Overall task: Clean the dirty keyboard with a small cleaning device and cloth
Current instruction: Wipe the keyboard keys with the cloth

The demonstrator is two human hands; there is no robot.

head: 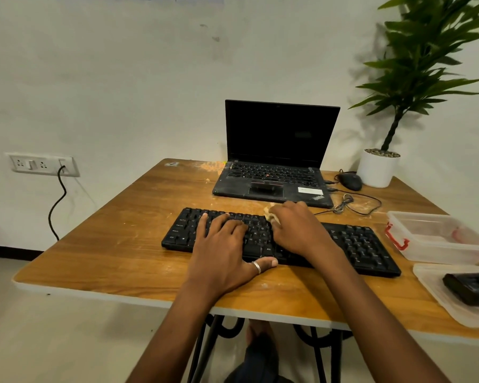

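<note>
A black keyboard lies across the wooden table. My left hand rests flat on its left half, fingers spread over the keys and the ringed thumb at the front edge. My right hand is curled over the middle keys and holds a pale cloth, of which only a small bit shows beyond the fingers. A small black device lies on a clear plastic lid at the right edge.
A dusty open laptop stands behind the keyboard, with a black mouse, its cable and a potted plant to its right. A clear plastic box with a red clip sits at the right. Pale dust marks the tabletop.
</note>
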